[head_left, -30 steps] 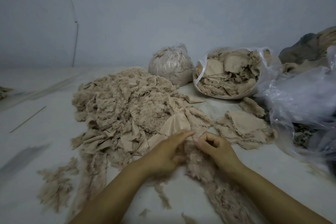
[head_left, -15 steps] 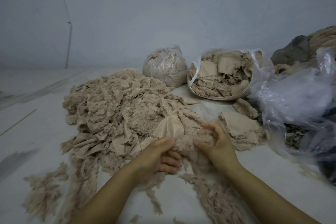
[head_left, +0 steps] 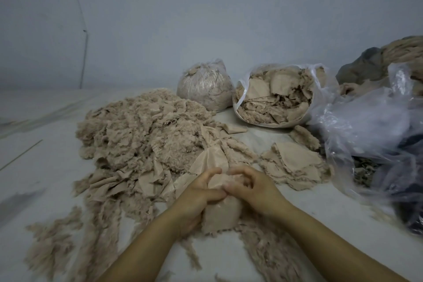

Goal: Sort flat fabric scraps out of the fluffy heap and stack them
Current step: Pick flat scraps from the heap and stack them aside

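A large beige fluffy heap (head_left: 142, 135) spreads over the pale floor, with flat scraps mixed into its near edge. My left hand (head_left: 198, 197) and my right hand (head_left: 253, 186) meet in front of it. Both grip one beige fabric scrap (head_left: 220, 214), which hangs down between them with its smooth side toward me. To the right lies a low stack of flat scraps (head_left: 295, 165).
A tied clear bag of fluff (head_left: 204, 86) and an open bag of scraps (head_left: 277, 95) stand by the wall. Crumpled clear plastic (head_left: 375, 133) with dark contents fills the right side. Loose fluffy strips (head_left: 52, 242) lie near left.
Both hands have drawn back from the heap's edge toward me and closed together on a scrap, lifting it out of the fluff. The camera view has shifted slightly.
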